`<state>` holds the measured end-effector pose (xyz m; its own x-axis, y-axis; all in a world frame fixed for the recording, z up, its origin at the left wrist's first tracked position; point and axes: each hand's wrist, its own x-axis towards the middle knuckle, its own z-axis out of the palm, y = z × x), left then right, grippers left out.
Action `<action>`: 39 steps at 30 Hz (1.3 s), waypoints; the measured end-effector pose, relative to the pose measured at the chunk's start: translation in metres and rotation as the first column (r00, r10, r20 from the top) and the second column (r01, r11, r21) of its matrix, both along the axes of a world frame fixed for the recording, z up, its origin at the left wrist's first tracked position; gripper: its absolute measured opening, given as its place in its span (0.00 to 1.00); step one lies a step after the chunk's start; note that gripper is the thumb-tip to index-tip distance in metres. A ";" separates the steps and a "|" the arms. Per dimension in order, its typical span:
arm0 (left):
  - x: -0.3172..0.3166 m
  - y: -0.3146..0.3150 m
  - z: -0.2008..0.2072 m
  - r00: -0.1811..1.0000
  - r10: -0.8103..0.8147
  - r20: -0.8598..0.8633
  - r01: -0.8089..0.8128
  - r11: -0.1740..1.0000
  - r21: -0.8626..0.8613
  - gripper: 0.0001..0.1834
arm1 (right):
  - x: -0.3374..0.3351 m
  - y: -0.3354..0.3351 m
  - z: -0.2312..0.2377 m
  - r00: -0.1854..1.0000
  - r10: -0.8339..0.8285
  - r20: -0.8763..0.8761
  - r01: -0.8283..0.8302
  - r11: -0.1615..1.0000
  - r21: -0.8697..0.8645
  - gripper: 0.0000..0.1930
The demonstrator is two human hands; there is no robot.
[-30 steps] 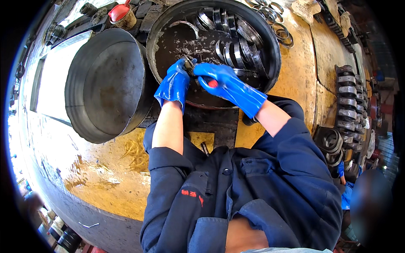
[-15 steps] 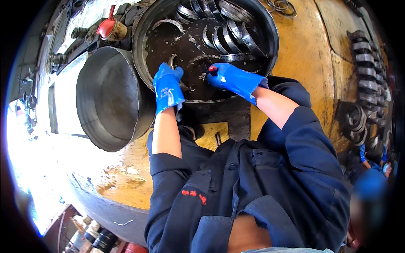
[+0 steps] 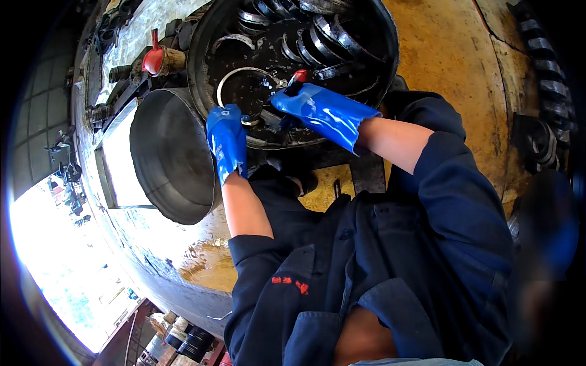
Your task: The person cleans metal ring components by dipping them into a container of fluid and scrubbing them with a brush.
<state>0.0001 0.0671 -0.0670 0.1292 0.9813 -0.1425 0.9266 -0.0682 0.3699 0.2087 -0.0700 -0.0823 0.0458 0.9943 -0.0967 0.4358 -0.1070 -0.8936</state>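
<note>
My left hand [image 3: 226,137], in a blue rubber glove, is closed on the lower end of a thin, curved metal half ring [image 3: 221,85]. The half ring arches up over dark liquid inside a wide round metal tub [image 3: 394,49]. My right hand [image 3: 320,110], gloved alike, is closed round a tool with a red handle end [image 3: 299,76]. The tool's working end is mostly hidden by the glove and lies near the half ring's right end. Several other curved metal half shells [image 3: 323,43] lie in the tub's far and right part.
A deep grey metal drum [image 3: 174,158] lies tilted left of the tub. A red scoop [image 3: 154,58] sits in a small container behind it. Stacked ring-shaped metal parts [image 3: 546,67] line the right side of the yellow floor [image 3: 445,55]. Someone's blurred blue-clad figure shows at lower right.
The half ring has come up into plain view at my left hand. My right hand has moved left toward it, with the red handle end now pointing up. My view has turned slightly.
</note>
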 end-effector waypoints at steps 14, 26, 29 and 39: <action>-0.034 -0.011 0.020 0.954 0.109 0.280 -0.079 0.990 -0.117 0.11 | -0.001 0.021 -0.085 0.959 -0.223 0.176 0.223 0.975 0.019 0.11; 0.038 -0.027 0.011 0.989 -0.061 -0.134 0.056 0.998 -0.037 0.20 | 0.013 0.060 -0.050 0.956 -0.215 -0.201 0.240 0.965 0.105 0.24; 0.020 -0.025 0.014 0.998 -0.053 0.044 0.056 0.996 -0.070 0.20 | 0.018 0.040 -0.036 0.935 -0.346 0.083 0.334 0.934 0.128 0.19; 0.036 -0.003 0.016 0.983 -0.107 -0.146 0.106 0.994 -0.014 0.19 | 0.003 0.053 -0.077 0.986 -0.078 0.148 -0.006 0.866 0.501 0.21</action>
